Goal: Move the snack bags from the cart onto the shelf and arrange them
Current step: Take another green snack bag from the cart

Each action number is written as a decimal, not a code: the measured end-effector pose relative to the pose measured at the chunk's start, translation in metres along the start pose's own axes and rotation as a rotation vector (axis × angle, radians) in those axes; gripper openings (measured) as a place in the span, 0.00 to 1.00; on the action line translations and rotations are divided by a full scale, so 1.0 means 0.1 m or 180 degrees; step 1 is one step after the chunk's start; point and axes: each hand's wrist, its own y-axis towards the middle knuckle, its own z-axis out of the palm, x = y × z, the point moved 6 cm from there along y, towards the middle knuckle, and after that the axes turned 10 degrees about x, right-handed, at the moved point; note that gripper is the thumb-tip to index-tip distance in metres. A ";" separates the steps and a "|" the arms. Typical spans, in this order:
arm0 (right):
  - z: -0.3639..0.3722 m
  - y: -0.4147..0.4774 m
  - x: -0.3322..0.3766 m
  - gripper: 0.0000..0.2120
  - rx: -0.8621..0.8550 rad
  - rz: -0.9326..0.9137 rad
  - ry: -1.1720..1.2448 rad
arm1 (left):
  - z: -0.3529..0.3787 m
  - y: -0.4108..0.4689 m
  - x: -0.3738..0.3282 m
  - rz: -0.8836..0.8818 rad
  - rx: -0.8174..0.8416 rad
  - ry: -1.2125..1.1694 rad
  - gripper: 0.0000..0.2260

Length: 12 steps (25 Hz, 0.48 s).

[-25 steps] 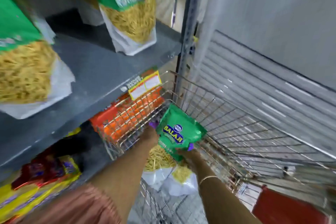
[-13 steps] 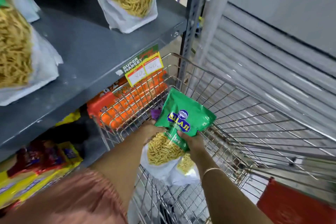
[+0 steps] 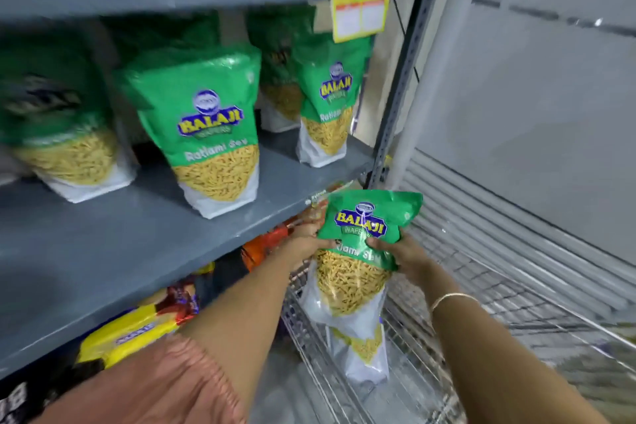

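Observation:
A green and white Balaji snack bag [image 3: 358, 251] hangs above the wire cart [image 3: 481, 313], level with the front edge of the grey shelf [image 3: 144, 244]. My left hand [image 3: 304, 243] grips its left side and my right hand [image 3: 401, 253] grips its right side. A second bag [image 3: 364, 351] of the same kind hangs or stands just below it in the cart. On the shelf stand several matching bags: one at centre [image 3: 210, 134], one at the right [image 3: 328, 103], one blurred at the left [image 3: 62, 134].
A grey upright post [image 3: 399, 86] bounds the shelf on the right, with a yellow price tag [image 3: 359, 15] on the shelf above. Orange and yellow packets [image 3: 137, 330] fill the lower shelf. A grey shutter wall [image 3: 533, 148] stands behind the cart.
Both hands have lifted the bag up out of the cart to shelf-edge height. My view has tilted up, showing the bags standing on the shelf.

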 end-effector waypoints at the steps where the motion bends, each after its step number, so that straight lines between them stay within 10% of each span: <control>1: 0.11 -0.06 0.14 0.18 0.0137 -0.0008 -0.0115 | -0.07 -0.14 -0.05 0.0045 -0.0030 0.0023 0.19; 12: 2.24 0.05 1.42 0.13 0.1169 -0.0282 -0.0920 | -1.72 -2.09 -0.48 0.0876 -0.0983 -0.0087 0.22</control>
